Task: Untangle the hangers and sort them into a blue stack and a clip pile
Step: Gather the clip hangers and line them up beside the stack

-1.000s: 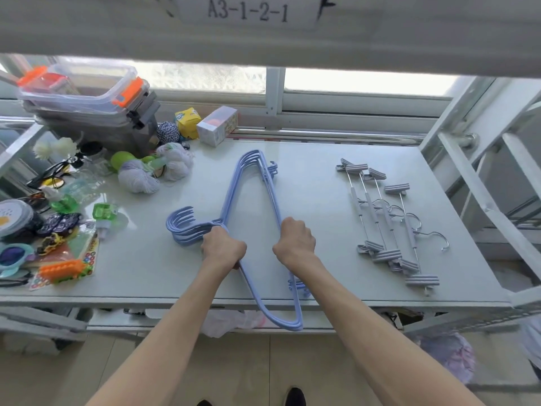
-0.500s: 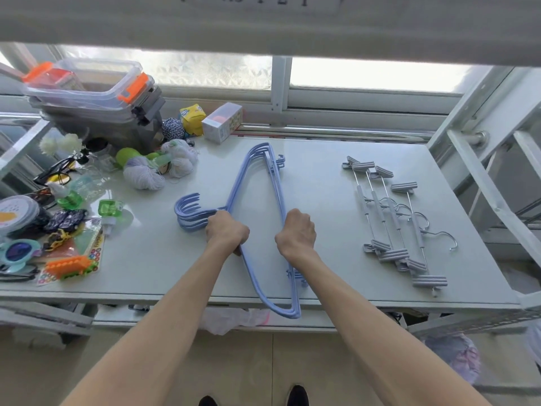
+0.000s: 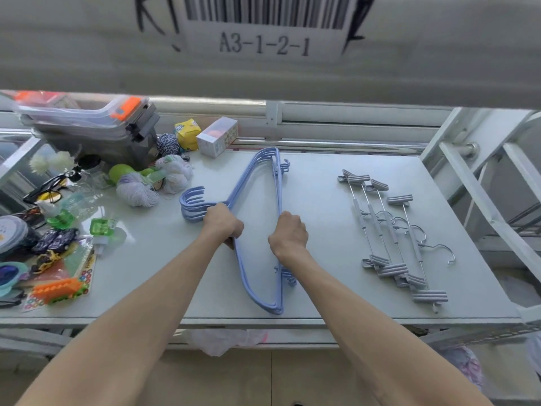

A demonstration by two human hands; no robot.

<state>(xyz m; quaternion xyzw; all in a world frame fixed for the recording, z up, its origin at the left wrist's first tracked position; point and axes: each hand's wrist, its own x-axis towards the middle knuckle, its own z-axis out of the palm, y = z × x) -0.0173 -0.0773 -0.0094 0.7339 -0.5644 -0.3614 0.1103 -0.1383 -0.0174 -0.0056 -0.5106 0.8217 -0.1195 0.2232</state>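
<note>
The blue hanger stack (image 3: 202, 207), laid mid-worktop (image 3: 322, 230) and reaching the front edge, is gripped by the curled fingers of the left hand (image 3: 224, 225) and, apparently, the right hand (image 3: 288, 234). The clip hangers (image 3: 392, 270) are piled toward the right edge. The overhead barcode label (image 3: 263, 46) is marked "A3-1-2-1".

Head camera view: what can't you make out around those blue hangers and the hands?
All in the head view:
- Fingertips of the left hand and right hand: curled under, hidden by the knuckles.
- Number of blue hangers: stacked, they overlap.
- Clutter at the left: cut off by the edge.
</note>
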